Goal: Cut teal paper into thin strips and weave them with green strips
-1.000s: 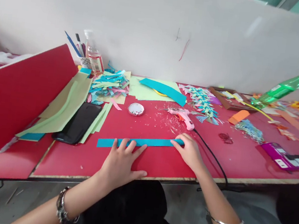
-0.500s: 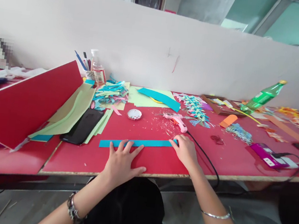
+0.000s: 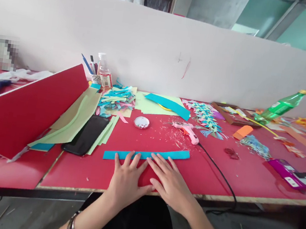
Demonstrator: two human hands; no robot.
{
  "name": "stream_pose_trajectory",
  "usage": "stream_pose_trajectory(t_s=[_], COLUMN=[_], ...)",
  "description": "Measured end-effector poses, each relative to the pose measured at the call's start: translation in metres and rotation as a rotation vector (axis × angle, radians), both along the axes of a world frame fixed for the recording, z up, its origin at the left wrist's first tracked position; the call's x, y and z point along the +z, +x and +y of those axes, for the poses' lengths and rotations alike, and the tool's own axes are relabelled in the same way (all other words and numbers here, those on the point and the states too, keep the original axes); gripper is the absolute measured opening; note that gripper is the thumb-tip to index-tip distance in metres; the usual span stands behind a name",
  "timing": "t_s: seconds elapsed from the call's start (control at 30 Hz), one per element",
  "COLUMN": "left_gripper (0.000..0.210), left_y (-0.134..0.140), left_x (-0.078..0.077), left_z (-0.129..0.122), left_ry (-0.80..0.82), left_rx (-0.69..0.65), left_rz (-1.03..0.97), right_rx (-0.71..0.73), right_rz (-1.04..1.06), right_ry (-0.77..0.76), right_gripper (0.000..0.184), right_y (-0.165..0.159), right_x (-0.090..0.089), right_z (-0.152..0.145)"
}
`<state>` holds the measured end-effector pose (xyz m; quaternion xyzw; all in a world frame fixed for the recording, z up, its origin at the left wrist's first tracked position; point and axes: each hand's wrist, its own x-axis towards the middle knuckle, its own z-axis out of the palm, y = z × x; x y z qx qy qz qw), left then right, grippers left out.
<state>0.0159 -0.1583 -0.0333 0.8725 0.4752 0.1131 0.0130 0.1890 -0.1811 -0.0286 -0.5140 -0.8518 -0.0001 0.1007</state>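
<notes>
A long blue paper strip (image 3: 174, 155) lies flat across the red table near its front edge. My left hand (image 3: 126, 180) is spread out, its fingertips pressing on the strip left of its middle. Right beside it, my right hand (image 3: 170, 186) rests with fingers stretched, fingertips touching the strip near its middle. The two hands almost meet. Beyond the strip's right end lies a pink glue gun (image 3: 187, 130) with a black cord. A small round white lid (image 3: 141, 122) sits behind the strip.
To the left are a black phone (image 3: 86, 135), green paper sheets (image 3: 69, 122) and a standing red board (image 3: 32, 110). Cut paper pieces (image 3: 117, 100) lie in a pile behind. On the right are a tilted green bottle (image 3: 279, 108) and a purple power strip (image 3: 288, 173).
My right hand has let go of the strip's right end and moved left, beside my left hand. The other person's hand at the far right has gone from view.
</notes>
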Motion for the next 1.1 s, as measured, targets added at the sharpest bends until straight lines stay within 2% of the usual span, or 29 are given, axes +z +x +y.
stream_pose_trajectory(t_s=[0.17,0.43,0.6,0.77,0.87,0.97,1.1], left_gripper=[0.068,0.065,0.059,0.064,0.06,0.046,0.032], left_y=[-0.001,-0.015,-0.047,-0.094,-0.111,-0.106,-0.074], left_x=[0.002,0.005,0.006,0.001,0.005,0.02,0.035], left_z=[0.002,0.002,0.003,0.001,0.0,0.005,0.023], left_ry=[-0.01,0.003,0.076,0.154,0.169,0.173,0.126], left_rx=[-0.005,-0.047,-0.035,-0.02,-0.008,0.025,0.056], left_rz=[0.003,0.036,0.122,0.203,0.225,0.238,0.182], right_rx=[-0.044,-0.193,-0.309,-0.317,-0.303,-0.294,-0.248], right_rz=[0.015,0.012,0.024,0.021,0.018,0.013,0.045], right_ry=[-0.119,-0.127,-0.094,-0.083,-0.058,0.008,0.068], right_gripper=[0.057,0.048,0.043,0.042,0.042,0.035,0.028], right_y=[0.001,0.032,0.055,0.06,0.06,0.057,0.04], right_x=[-0.006,-0.008,-0.013,-0.015,-0.015,-0.011,0.002], right_z=[-0.001,-0.006,-0.01,-0.011,-0.01,-0.002,0.018])
